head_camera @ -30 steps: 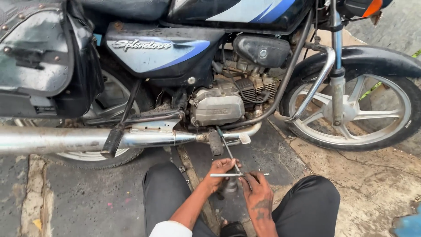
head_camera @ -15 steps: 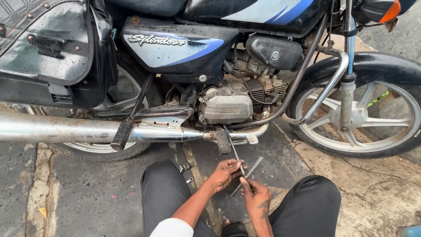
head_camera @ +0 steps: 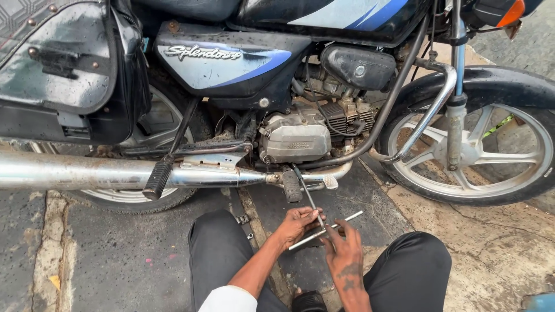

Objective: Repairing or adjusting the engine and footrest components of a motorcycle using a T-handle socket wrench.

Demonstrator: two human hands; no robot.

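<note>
I sit low beside a black and blue motorcycle with my knees in dark trousers. My left hand grips a thin metal T-handle wrench where its shaft meets the crossbar. My right hand holds the crossbar just below and to the right, fingers curled round it. The wrench shaft runs up toward the underside of the silver engine, near the footpeg. Its tip is hidden under the engine.
A long chrome exhaust pipe crosses the left side above the ground. The front wheel stands at right and the rear wheel behind the exhaust. A small bolt lies on the dark pavement by my left knee. Cracked concrete is at right.
The crossbar has turned from level to tilted, its right end up. Both hands stayed on the wrench and shifted slightly. The camera has moved closer to the motorcycle.
</note>
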